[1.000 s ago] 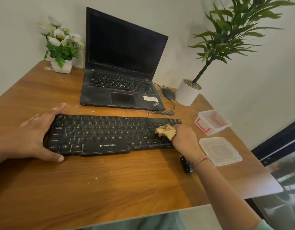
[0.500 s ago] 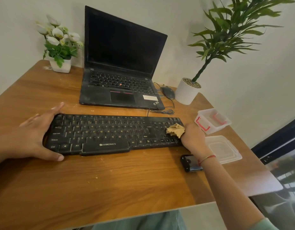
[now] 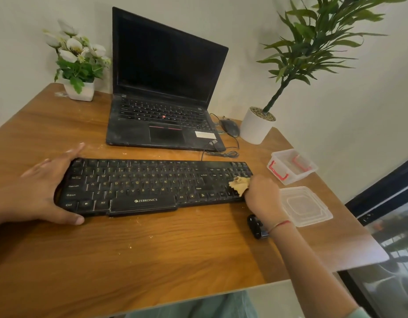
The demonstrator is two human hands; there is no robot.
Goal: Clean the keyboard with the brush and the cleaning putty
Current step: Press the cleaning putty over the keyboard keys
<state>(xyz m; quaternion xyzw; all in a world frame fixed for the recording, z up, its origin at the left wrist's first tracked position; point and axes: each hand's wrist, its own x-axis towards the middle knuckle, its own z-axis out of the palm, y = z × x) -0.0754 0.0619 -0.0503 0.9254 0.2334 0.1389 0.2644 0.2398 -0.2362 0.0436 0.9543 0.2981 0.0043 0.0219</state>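
Putty (image 3: 239,185) in right hand (image 3: 262,197) on keyboard (image 3: 152,184) right edge, left hand (image 3: 41,191) opposite

the right hand (image 3: 262,196) pinches tan cleaning putty (image 3: 239,185) against the keyboard (image 3: 141,184) at its 3 o'clock end. the left hand (image 3: 41,191) holds its 9 o'clock end. a laptop (image 3: 161,88) stands at 12 o'clock of the keyboard, and a clear lid (image 3: 306,206) lies at 3 o'clock.
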